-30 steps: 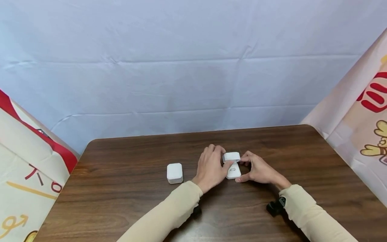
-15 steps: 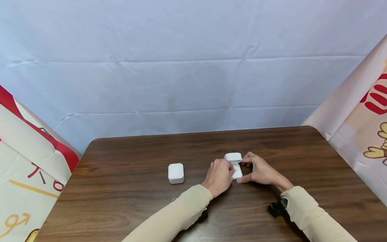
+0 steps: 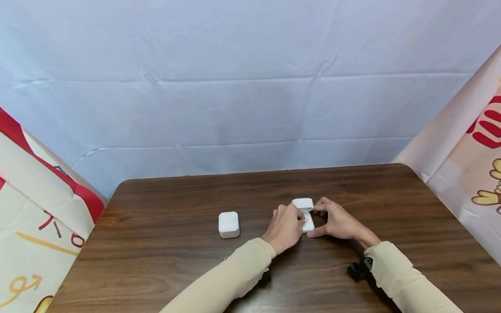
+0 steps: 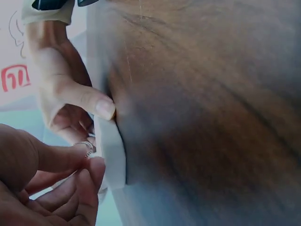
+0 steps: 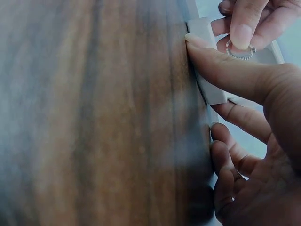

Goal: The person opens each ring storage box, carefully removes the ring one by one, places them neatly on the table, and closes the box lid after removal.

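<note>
A white ring box (image 3: 302, 203) stands on the table with its lid raised. My left hand (image 3: 285, 228) is over its left side, and in the right wrist view its thumb and a finger pinch a silvery ring (image 5: 241, 58) with a beaded band. The ring is close over the box's base. From the right, my right hand (image 3: 339, 221) holds the box, thumb (image 5: 221, 66) on the front of the base and the other fingers along the side. In the head view my left hand hides part of the box's inside.
A second white box (image 3: 228, 224), its lid down, stands to the left on the brown wooden table (image 3: 156, 226). Beside my left sleeve a small thin ring-shaped thing (image 3: 225, 258) shows, partly hidden. A pale cloth (image 3: 235, 87) hangs behind the table.
My left hand has shifted from the box's lid and side, its fingers now bent in around the ring. The right hand has stayed at the box.
</note>
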{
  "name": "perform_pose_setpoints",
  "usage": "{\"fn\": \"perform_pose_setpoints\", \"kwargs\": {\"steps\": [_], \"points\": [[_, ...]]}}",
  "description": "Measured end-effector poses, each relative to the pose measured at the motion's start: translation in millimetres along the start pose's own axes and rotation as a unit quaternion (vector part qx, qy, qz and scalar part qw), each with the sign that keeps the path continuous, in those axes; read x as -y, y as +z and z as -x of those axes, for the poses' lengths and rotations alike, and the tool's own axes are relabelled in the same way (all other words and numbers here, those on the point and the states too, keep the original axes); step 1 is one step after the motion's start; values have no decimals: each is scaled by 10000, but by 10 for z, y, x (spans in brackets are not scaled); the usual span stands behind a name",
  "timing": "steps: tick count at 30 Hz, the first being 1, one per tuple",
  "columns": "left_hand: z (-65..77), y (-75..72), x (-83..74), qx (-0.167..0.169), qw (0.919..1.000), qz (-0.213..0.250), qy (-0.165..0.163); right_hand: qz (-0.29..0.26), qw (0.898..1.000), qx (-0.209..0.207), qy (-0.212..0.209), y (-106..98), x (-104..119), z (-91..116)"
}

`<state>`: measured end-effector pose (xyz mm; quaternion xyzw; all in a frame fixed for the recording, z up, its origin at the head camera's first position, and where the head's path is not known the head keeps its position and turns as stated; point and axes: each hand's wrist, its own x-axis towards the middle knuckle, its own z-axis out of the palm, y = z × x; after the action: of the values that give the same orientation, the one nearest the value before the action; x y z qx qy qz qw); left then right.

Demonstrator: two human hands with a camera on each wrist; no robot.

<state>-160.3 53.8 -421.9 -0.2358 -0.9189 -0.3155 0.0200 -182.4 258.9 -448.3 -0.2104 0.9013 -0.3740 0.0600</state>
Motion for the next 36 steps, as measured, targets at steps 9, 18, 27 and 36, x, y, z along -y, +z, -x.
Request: {"fn": "perform_pose_setpoints", "kwargs": {"steps": [9,18,27,36], "points": [[244,-105,-70,834,9963,125,181,107,9999,-42,-14,-16,-12,2],[313,-51,-73,1193,9929,-22,-25,120,9999,24,13,-10,-16,3],[215,-157,-19,986,9938,-4,-514,103,9999,-35,-20,3,-14,6],[-177,-389,136,560,9720,1606,-1619,47,10000,6,5,11,-25,5]]}}
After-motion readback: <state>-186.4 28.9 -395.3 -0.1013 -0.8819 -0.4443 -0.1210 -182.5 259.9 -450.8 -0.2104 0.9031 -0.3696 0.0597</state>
